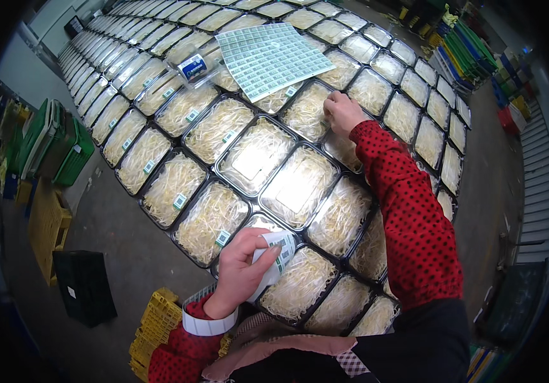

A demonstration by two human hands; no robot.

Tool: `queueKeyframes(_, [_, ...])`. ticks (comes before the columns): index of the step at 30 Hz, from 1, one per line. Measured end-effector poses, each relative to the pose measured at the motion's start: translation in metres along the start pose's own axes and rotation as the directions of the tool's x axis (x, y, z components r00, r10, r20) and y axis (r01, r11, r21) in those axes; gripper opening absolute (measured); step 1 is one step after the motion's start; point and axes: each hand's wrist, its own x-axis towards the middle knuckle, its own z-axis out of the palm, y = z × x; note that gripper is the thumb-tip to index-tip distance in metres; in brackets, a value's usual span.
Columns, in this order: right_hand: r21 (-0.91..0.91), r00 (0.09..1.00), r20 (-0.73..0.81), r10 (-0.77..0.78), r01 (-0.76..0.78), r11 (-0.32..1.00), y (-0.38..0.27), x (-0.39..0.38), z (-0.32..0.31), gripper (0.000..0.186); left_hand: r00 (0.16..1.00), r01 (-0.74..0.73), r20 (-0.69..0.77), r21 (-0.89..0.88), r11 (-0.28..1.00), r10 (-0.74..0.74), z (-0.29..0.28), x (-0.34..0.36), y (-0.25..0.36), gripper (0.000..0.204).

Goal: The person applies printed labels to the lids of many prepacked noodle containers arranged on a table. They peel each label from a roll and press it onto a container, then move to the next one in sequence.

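Rows of black-rimmed trays of bean sprouts under clear film cover the surface before me. My left hand grips a curled strip of labels between thumb and fingers, above the near trays. More of the white label strip loops round my left wrist. Farther out, my right hand has its fingers drawn together at the corner of a sprout tray; anything between the fingertips is hidden. Small green-and-white labels sit on several trays to the left; the trays between my hands show none.
A large sheet of labels lies across the far trays, beside a clear plastic container with a blue label. Green crates, a dark crate and yellow crates stand at left. Stacked crates stand at far right.
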Motion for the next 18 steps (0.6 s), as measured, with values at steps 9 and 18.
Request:
queueKeyframes(9, [0.862, 0.966, 0.215, 0.142, -0.257, 0.438, -0.100, -0.063, -0.048, 0.034, 0.978, 0.109, -0.167, -0.085, 0.990, -0.122, -0.003, 0.018, 0.001, 0.007])
queueKeyframes(18, [0.958, 0.919, 0.275, 0.282, -0.287, 0.001, -0.192, -0.182, -0.086, 0.017, 0.991, 0.123, -0.042, -0.007, 0.992, -0.123, 0.029, 0.018, 0.015, 0.009])
